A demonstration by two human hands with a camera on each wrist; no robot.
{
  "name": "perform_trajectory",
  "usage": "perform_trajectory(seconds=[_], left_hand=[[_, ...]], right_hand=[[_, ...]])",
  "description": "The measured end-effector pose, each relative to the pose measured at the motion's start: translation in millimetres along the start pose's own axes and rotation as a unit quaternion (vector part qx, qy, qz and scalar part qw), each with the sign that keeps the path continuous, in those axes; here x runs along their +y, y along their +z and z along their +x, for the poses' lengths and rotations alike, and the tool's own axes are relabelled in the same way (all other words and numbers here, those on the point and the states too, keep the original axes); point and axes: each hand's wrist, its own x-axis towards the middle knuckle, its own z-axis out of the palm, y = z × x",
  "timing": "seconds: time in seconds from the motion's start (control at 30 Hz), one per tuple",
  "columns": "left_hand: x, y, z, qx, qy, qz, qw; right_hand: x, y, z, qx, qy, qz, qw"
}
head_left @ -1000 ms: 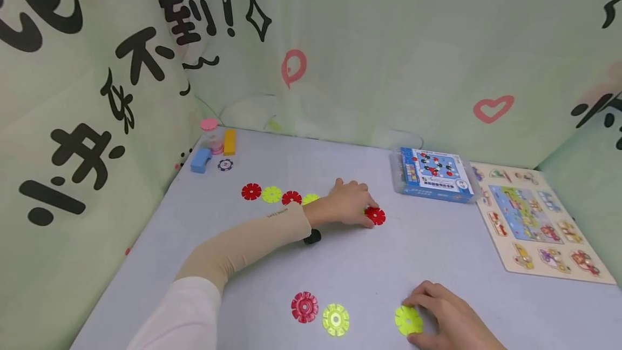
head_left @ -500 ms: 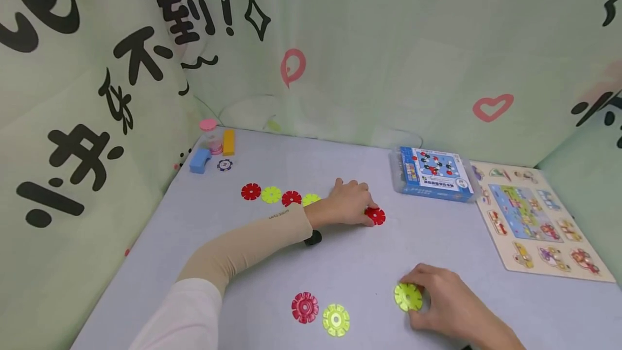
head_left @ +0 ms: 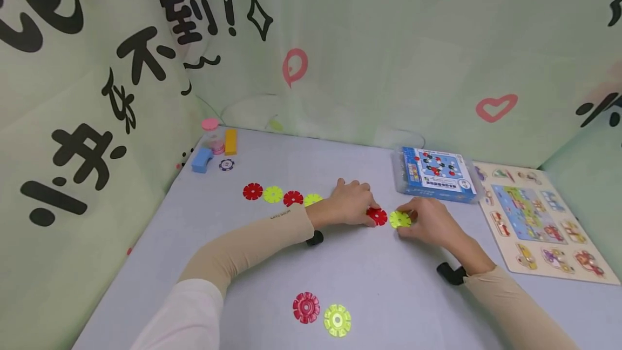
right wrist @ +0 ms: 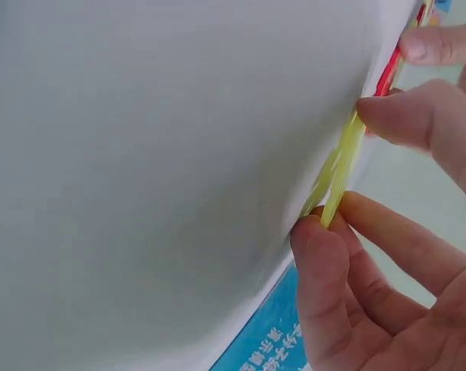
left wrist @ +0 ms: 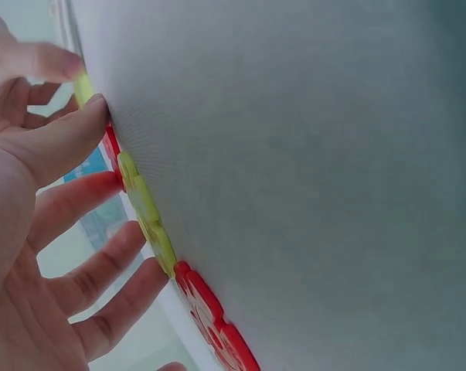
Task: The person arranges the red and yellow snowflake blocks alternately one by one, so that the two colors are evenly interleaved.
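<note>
My left hand (head_left: pixel 351 203) lies over a row of flower-shaped snowflake discs. Its thumb and index finger pinch the edges of a red snowflake disc (head_left: pixel 379 216) at the row's right end. Just right of that, my right hand (head_left: pixel 432 221) pinches a yellow-green snowflake disc (head_left: pixel 400 219) between thumb and fingers, a small gap from the red one. In the right wrist view this yellow-green disc (right wrist: pixel 345 162) is slightly tilted at the tabletop. Leftward the row alternates red (head_left: pixel 252 191) and yellow-green discs (head_left: pixel 273 194); my left hand and forearm hide part of it.
Nearer me lie a red disc (head_left: pixel 306 307) and a yellow-green disc (head_left: pixel 337 320). A blue boxed set (head_left: pixel 437 174) and a wooden puzzle board (head_left: pixel 520 247) stand at right. Back left are a pink-lidded jar (head_left: pixel 211 139), a yellow block (head_left: pixel 230 142), a blue block (head_left: pixel 201 160) and a chip (head_left: pixel 226 165).
My right hand has lifted the yellow-green disc from the near right and carried it away from me, to beside the red disc at the row's end. My left hand stays put.
</note>
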Motion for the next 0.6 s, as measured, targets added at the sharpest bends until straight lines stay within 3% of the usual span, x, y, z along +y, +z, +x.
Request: perform_trajectory(seconds=[0.4,0.6], left_hand=[[-0.8,1.8,0.9,0.012,0.008,-0.003,0.9999],[-1.6,1.1,0.8,0.014,0.01,-0.003,0.9998]], right_hand=[[0,-3,3,-0.033,-0.004,0.012,0.999],[-20,-2,-12,0.002,-0.01,0.011,1.0]])
